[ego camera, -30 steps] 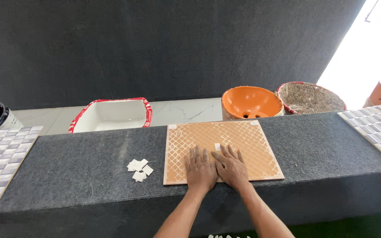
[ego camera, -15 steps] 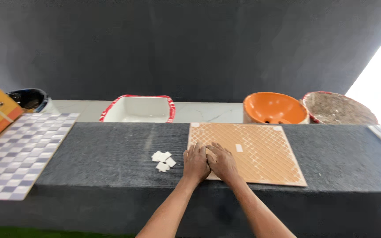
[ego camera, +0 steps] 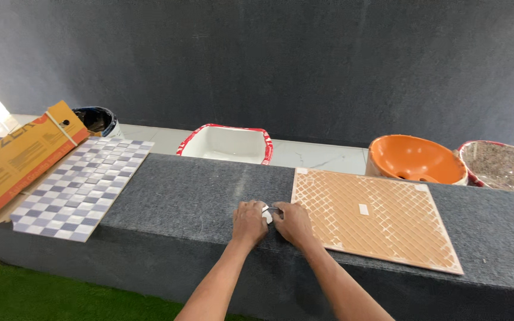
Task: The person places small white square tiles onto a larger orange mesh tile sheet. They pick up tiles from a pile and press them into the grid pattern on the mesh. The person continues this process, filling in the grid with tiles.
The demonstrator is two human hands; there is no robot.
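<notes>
My left hand (ego camera: pixel 248 222) and my right hand (ego camera: pixel 293 224) rest side by side on the dark grey carpeted counter (ego camera: pixel 197 196), fingers curled over a little heap of small white tile pieces (ego camera: pixel 267 213) that shows between them. Most of the heap is hidden under my fingers. Just right of my right hand lies an orange tile (ego camera: pixel 376 215) with a pale diamond grid pattern. One small white piece (ego camera: pixel 363 209) sits on the middle of that tile.
A purple-and-white checkered mosaic sheet (ego camera: pixel 81 187) lies at the counter's left end beside an orange cardboard box (ego camera: pixel 16 157) and a dark bucket (ego camera: pixel 96 120). Behind the counter stand a white red-rimmed basin (ego camera: pixel 228 144), an orange basin (ego camera: pixel 414 159) and a speckled basin (ego camera: pixel 501 167). Green turf (ego camera: pixel 25 294) below.
My view has swung left, bringing the checkered sheet and box into sight. Both hands have slid left off the orange tile's corner onto the small white pieces.
</notes>
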